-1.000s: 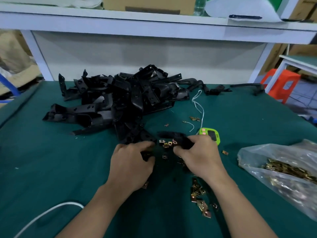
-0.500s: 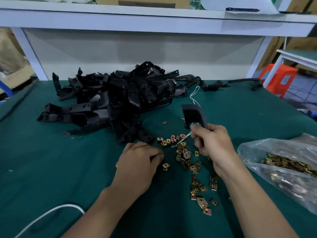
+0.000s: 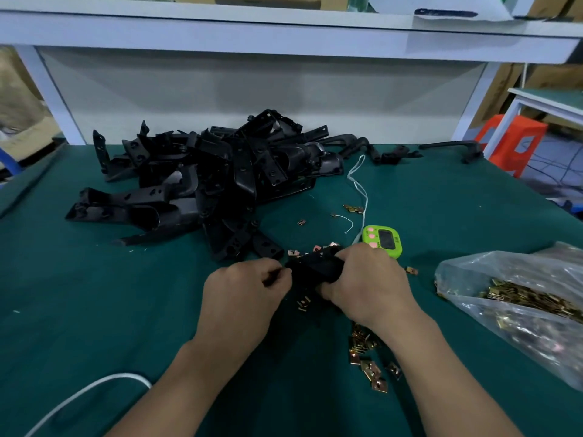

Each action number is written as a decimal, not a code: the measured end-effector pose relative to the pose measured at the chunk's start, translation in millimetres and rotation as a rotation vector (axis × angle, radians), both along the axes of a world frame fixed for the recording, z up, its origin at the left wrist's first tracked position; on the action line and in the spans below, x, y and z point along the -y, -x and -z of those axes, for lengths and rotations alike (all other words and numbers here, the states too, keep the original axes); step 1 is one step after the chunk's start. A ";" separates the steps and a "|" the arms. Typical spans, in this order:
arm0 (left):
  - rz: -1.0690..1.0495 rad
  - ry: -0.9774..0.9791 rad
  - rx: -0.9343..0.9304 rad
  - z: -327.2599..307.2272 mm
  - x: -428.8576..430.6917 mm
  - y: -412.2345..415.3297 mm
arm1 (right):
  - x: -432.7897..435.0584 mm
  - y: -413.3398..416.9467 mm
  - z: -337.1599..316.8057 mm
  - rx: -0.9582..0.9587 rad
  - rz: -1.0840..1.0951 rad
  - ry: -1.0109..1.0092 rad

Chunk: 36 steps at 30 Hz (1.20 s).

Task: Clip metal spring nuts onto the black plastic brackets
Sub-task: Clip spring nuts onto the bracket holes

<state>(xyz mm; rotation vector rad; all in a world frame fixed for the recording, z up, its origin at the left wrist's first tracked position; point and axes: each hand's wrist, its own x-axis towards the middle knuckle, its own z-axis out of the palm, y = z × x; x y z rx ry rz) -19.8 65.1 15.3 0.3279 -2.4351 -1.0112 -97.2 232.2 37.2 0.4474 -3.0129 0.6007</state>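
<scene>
My right hand (image 3: 366, 285) grips a black plastic bracket (image 3: 315, 266) low over the green table, just in front of me. At the bracket's left end my left hand (image 3: 243, 288) pinches something small with thumb and forefinger; it looks like a spring nut, mostly hidden by the fingers. Several brass-coloured spring nuts (image 3: 367, 357) lie loose under and below my right wrist, with one more (image 3: 303, 302) between my hands. A big pile of black brackets (image 3: 202, 184) sits behind my hands to the left.
A clear plastic bag of spring nuts (image 3: 517, 304) lies at the right. A green timer (image 3: 383, 239) with a white string sits just behind my right hand. A white cable (image 3: 82, 395) crosses the near left corner. An orange stool (image 3: 511, 143) stands beyond the table's right edge.
My right hand lifted the bracket up half a second ago and has brought it back down to my left hand. My left hand rose from the loose nuts and now pinches at the bracket's end.
</scene>
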 end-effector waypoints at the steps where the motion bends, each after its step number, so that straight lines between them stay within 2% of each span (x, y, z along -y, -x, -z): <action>1: 0.010 0.007 -0.006 0.6 0.5 0.2 | 0.7 -0.8 -0.4 -0.009 -0.005 -0.016; 8: 0.067 0.174 -0.080 4.5 4.4 2.5 | -0.3 -5.1 -3.1 0.010 -0.018 0.017; 13: -0.019 0.377 -0.122 4.9 3.1 0.7 | -5.2 -1.3 -7.5 0.117 -0.019 0.000; 18: 0.014 0.407 -0.087 1.0 -0.3 -1.2 | 0.0 -5.6 -5.6 0.055 0.020 0.078; 20: 0.003 0.375 -0.109 0.4 -1.7 -1.7 | -2.2 -2.9 -8.3 0.086 0.047 0.229; 22: 0.012 0.288 -0.106 -0.5 -2.5 -2.7 | -5.1 -0.3 -14.2 0.194 0.068 0.508; 24: 0.096 0.123 -0.083 -2.8 -3.0 -5.3 | -5.2 -2.9 -22.1 0.373 0.037 0.765; 26: 0.183 -0.051 -0.071 -4.2 -3.9 -8.2 | -2.6 -8.1 -25.4 0.513 -0.015 0.904; 30: 0.217 -0.210 -0.124 -6.2 -7.2 -7.0 | -0.1 -11.3 -23.7 0.634 -0.052 0.974; 36: 0.273 -0.325 -0.139 -8.8 -5.4 -4.6 | -2.1 -10.4 -22.0 0.657 -0.108 0.967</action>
